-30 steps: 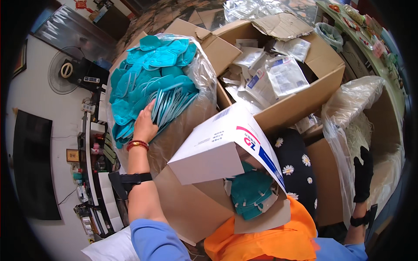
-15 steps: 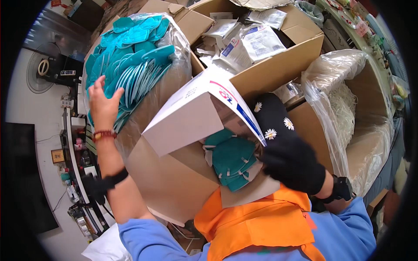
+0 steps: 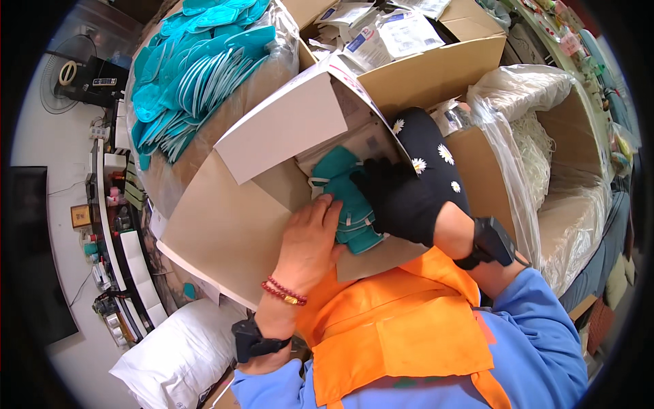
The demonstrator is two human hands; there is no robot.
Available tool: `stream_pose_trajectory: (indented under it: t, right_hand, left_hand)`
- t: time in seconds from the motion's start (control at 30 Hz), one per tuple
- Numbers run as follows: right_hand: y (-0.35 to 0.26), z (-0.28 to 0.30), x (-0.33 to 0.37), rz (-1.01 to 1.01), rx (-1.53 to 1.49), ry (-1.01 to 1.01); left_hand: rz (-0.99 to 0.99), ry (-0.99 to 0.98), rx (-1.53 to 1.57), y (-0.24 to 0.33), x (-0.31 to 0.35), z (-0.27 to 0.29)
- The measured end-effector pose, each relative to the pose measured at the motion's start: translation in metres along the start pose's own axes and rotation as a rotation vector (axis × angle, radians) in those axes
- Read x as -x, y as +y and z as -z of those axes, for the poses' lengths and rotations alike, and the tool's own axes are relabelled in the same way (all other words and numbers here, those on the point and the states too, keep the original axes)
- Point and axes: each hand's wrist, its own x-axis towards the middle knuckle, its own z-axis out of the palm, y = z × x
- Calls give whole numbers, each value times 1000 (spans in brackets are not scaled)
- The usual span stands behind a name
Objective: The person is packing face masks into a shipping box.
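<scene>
A stack of teal cup-shaped face masks (image 3: 349,198) with pale straps lies inside an open white carton (image 3: 211,225) on my lap. My bare left hand (image 3: 310,235), with a red bead bracelet at its wrist, presses its fingers against the stack's left side. On the other side my right hand (image 3: 402,201), in a black glove, closes against the masks; some of its fingertips are hidden. Between them the two hands hold the stack. Beyond the carton, a plastic-lined box holds a large heap of loose teal masks (image 3: 197,75).
Ahead stands a brown cardboard box (image 3: 436,71) with white printed packets (image 3: 409,34). A plastic-lined box (image 3: 579,198) with pale stringy material (image 3: 531,157) stands on the right. A white sack (image 3: 177,347) lies at lower left. The carton's raised flaps (image 3: 286,129) surround my hands.
My left hand has come from beside the heap of loose masks down into the carton, from open to pressed on the stack. My gloved right hand has moved in against the masks.
</scene>
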Motion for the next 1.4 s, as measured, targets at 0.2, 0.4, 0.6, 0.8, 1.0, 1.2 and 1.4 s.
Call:
stream_pose_trajectory:
  t: [0.2,0.4,0.6,0.8,1.0,1.2,1.4]
  right_hand:
    - [4,-15,4,-6,-87,-138]
    - [2,10,9,-46,-126,-148]
    - [10,11,6,-68,-323,-229]
    - [2,14,7,-139,-309,-62]
    - [-19,53,7,-600,-1212,-22]
    - [-46,47,26,-238,-706,225]
    - [-67,20,41,-257,-957,-149]
  left_hand:
    - [-14,227,-98,5,4,-11]
    - [46,445,-78,0,12,-25]
    - [56,571,-101,-4,9,-29]
    - [4,581,-137,-1,11,-31]
    - [474,509,1068,9,35,11]
    - [-50,898,2367,3,62,15]
    - [323,1024,2057,11,66,13]
